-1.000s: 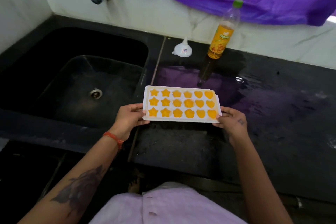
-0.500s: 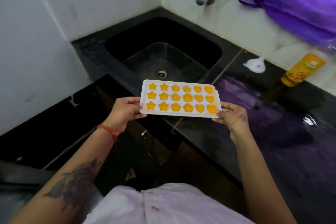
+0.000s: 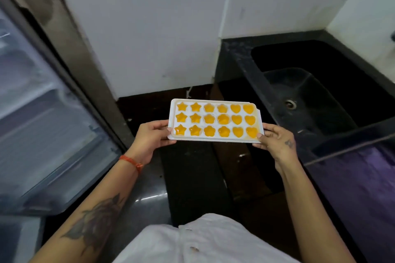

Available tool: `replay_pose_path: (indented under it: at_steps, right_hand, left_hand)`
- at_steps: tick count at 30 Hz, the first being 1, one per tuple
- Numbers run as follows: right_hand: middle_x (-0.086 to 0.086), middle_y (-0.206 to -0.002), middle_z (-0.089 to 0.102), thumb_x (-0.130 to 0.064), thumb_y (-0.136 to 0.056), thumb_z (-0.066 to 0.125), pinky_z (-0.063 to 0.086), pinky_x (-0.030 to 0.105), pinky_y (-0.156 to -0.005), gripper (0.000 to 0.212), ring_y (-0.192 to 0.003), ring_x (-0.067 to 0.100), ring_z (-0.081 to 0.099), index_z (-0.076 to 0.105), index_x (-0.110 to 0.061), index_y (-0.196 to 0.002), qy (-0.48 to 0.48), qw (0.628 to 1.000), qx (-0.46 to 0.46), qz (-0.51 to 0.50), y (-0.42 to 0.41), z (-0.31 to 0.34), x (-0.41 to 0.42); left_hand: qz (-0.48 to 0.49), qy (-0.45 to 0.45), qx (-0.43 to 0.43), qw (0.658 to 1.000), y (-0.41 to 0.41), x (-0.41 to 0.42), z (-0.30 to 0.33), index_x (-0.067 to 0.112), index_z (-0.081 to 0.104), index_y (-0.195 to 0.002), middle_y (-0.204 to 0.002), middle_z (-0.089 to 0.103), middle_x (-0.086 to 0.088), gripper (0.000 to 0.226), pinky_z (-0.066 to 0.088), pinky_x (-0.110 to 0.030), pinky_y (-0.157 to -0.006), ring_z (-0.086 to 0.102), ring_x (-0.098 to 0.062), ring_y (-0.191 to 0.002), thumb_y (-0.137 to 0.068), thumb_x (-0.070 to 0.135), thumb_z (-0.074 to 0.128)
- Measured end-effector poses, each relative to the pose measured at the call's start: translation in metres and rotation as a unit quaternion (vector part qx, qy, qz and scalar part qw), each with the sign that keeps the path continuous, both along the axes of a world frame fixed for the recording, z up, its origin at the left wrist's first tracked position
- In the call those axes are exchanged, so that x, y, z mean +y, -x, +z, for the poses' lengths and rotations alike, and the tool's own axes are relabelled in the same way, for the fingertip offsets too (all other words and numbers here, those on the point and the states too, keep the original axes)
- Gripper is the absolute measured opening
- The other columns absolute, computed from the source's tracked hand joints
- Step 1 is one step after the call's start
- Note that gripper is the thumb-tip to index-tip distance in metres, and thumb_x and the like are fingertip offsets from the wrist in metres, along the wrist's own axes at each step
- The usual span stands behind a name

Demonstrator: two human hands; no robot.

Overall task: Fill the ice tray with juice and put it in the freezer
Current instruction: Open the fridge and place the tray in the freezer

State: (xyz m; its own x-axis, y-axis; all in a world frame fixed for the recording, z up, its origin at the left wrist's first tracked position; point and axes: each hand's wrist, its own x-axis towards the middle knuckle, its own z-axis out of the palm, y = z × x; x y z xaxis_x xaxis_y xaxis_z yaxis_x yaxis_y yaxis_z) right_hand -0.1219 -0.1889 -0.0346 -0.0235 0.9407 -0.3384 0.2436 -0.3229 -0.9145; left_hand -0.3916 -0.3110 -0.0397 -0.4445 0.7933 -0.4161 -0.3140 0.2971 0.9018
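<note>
Head view, left hand (image 3: 152, 137) and right hand (image 3: 275, 142) grip juice-filled ice tray (image 3: 214, 120) ends, fingers beneath hidden, fridge (image 3: 42, 113) blurred.

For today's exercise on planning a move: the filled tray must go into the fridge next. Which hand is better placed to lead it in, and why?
Probably the left hand. It grips the end of the white plastic ice tray of orange juice nearest the open grey fridge at the person's left; the right hand holds the end beside the black sink.

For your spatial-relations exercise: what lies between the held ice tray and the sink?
In the head view, only the dark counter edge and the shadowed gap below it separate the ice tray from the sink; no object sits there.
</note>
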Motion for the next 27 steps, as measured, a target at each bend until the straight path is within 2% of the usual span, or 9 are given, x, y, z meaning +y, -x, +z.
replay_pose_path:
  at_steps: [4, 9, 15, 21, 27]
  right_hand:
    - [0.015, -0.112, 0.066, 0.002, -0.086, 0.062, 0.058, 0.019, -0.058, 0.041, -0.091, 0.021, 0.067, 0.053, -0.002, -0.126, -0.027, 0.997, -0.027, 0.067, 0.066, -0.010, -0.037]
    - [0.013, -0.108, 0.066, 0.002, -0.085, 0.063, 0.056, 0.015, -0.053, 0.040, -0.080, 0.011, 0.067, 0.054, -0.004, -0.124, -0.030, 0.987, -0.016, 0.156, 0.141, -0.018, -0.084]
    - [0.010, -0.110, 0.066, 0.001, -0.084, 0.064, 0.059, 0.021, -0.060, 0.042, -0.088, 0.015, 0.069, 0.055, -0.007, -0.125, -0.005, 0.963, -0.002, 0.269, 0.219, -0.024, -0.140]
    - [0.003, -0.099, 0.066, 0.000, -0.085, 0.063, 0.058, 0.018, -0.058, 0.039, -0.083, 0.010, 0.067, 0.056, -0.007, -0.123, -0.008, 0.921, -0.003, 0.389, 0.295, -0.025, -0.193]
    - [0.014, -0.105, 0.065, 0.005, -0.085, 0.062, 0.057, 0.017, -0.056, 0.038, -0.086, 0.021, 0.066, 0.055, 0.000, -0.121, 0.020, 0.857, 0.018, 0.514, 0.370, -0.030, -0.233]
  left_hand:
    - [0.057, 0.001, -0.006, 0.998, 0.048, -0.067, -0.003, 0.010, 0.065, -0.100, -0.086, 0.071, -0.006, 0.021, 0.059, -0.024, -0.060, 0.071, -0.015, -0.074, -0.087, -0.004, 0.056]
    - [0.141, 0.009, -0.017, 0.990, 0.097, -0.155, -0.007, 0.007, 0.064, -0.104, -0.091, 0.070, -0.007, 0.022, 0.058, -0.022, -0.058, 0.068, -0.020, -0.082, -0.087, -0.003, 0.056]
    - [0.254, 0.013, -0.030, 0.967, 0.133, -0.256, -0.014, 0.006, 0.063, -0.107, -0.092, 0.070, -0.008, 0.024, 0.059, -0.022, -0.058, 0.068, -0.021, -0.083, -0.087, -0.004, 0.056]
    - [0.384, 0.014, -0.026, 0.923, 0.137, -0.343, -0.027, 0.004, 0.062, -0.112, -0.088, 0.070, -0.008, 0.028, 0.059, -0.022, -0.058, 0.067, -0.020, -0.081, -0.087, -0.006, 0.055]
    - [0.514, 0.020, -0.030, 0.857, 0.133, -0.404, -0.041, 0.002, 0.059, -0.118, -0.092, 0.069, -0.008, 0.032, 0.058, -0.021, -0.057, 0.066, -0.021, -0.083, -0.087, -0.005, 0.055]
